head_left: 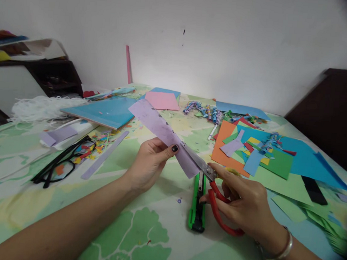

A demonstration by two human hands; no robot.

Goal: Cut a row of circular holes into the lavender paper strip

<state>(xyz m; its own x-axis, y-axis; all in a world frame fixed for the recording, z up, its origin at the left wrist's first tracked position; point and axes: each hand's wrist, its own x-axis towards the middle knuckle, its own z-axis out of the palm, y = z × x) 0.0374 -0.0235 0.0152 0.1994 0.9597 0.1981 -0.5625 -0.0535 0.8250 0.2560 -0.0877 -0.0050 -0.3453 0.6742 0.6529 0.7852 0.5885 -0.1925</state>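
Note:
Between thumb and fingers, my left hand [151, 164] pinches a long strip of purple paper [150, 118], raised above the table and slanting down to the right. Dark marks run along the strip. My right hand [243, 197] grips red-handled scissors [224, 226], fingers in the loops. The scissor blades lie at the strip's lower right part, close to its edge; whether they are cutting into it I cannot tell. Beneath the scissors a green and black box cutter [197, 212] rests on the table.
Black glasses [59, 169] and paper scraps lie left, near a blue folder-like board [103, 110] and white string [43, 107]. Coloured sheets, including an orange sheet [223, 144], spread over the right side. Curled paper pieces [206, 111] and a pink sheet [162, 101] lie toward the wall.

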